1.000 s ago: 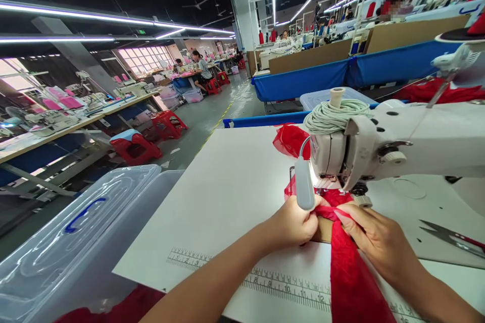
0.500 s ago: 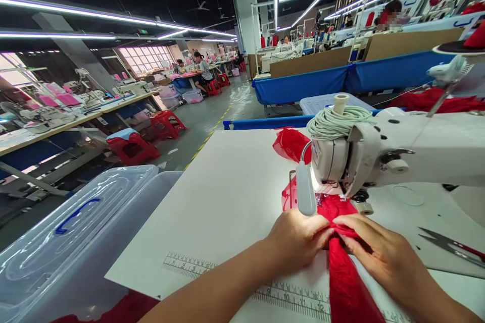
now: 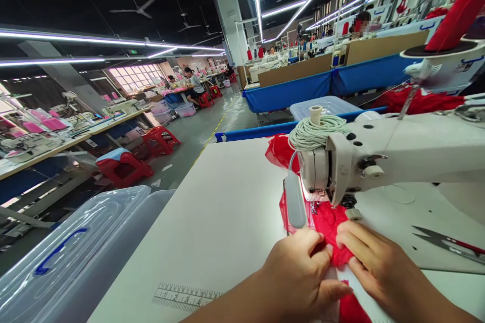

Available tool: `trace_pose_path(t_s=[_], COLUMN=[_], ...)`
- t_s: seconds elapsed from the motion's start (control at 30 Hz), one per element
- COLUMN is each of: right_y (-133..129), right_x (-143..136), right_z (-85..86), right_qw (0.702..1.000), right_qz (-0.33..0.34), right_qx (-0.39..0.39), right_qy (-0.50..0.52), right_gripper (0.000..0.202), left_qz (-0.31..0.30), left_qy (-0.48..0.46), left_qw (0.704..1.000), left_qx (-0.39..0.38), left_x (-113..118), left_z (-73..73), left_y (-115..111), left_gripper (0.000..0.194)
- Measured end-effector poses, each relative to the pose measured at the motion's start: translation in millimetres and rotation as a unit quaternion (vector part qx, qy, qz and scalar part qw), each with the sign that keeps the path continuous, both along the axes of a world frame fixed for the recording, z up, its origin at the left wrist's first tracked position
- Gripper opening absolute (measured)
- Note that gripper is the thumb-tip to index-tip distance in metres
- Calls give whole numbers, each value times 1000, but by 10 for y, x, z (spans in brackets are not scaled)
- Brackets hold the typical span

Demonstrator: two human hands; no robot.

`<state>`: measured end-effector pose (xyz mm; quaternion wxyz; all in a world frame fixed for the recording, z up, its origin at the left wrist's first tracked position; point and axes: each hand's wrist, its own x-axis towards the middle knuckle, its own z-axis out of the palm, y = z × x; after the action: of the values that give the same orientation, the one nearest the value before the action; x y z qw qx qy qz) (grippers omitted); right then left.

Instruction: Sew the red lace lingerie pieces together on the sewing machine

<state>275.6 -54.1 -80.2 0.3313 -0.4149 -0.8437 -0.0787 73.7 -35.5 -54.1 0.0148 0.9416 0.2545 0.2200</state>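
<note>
Red cloth [image 3: 333, 224], gathered and rumpled, lies right of lower centre, running up beneath the head of a white sewing machine [image 3: 409, 146]. More red shows below the hands at the bottom edge; whether it is one piece, cannot tell.

Left hand [image 3: 299, 267]: fingers curled nearly closed on the cloth's left edge, thumb stretched out lower, apart from the fingertips. Right hand [image 3: 379, 257]: fingers bent, the gap to the thumb small, cloth caught at the tips. How firm either hold is, cannot tell.

Step in hand looks like guiding cloth to the presser foot [image 3: 314, 207]. To do it well, I judge: spread the folds flat between both hands, keep edges matched, let the machine draw the cloth rather than pull it, fingertips well short of the needle. Thin, slippery-looking stuff; likely to pucker.

In the way: a grey lamp [image 3: 294, 202] hangs just left of the foot, above the left hand, masking part of the cloth. Sheer red fabric [image 3: 280, 151] bunches behind the machine head. Scissors [image 3: 450, 245] lie open at right, apart from the right hand. Printed ruler [image 3: 185, 295] at lower centre-left, partly under the forearm. Lidded clear box [image 3: 76, 242], lower left.
</note>
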Motion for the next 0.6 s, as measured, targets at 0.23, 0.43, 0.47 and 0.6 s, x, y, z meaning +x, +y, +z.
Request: trace_pose_path(t_s=[0.23,0.43,0.47,0.6], right_y=[-21,-23,-22,-18], right_x=[-17,-21,-24,-29], right_z=[0,-35,-31,-6], right_qw=[1000,1000,1000,1000], right_qz=[2,-9,-9,-2], right_qx=[-23,-7,0,4], right_qy=[4,2,-2,-10], right_gripper=[26,26,26,27], left_qz=[23,45,46,49], left_qy=[-64,-94,-84,-57], left_qw=[994,985,985,987], left_qx=[89,141,141,139], left_x=[57,39,32,17], left_z=[-95,-221,-233,-233], left_y=[-21,-10,-8,-10], left_gripper=[89,86,87,87])
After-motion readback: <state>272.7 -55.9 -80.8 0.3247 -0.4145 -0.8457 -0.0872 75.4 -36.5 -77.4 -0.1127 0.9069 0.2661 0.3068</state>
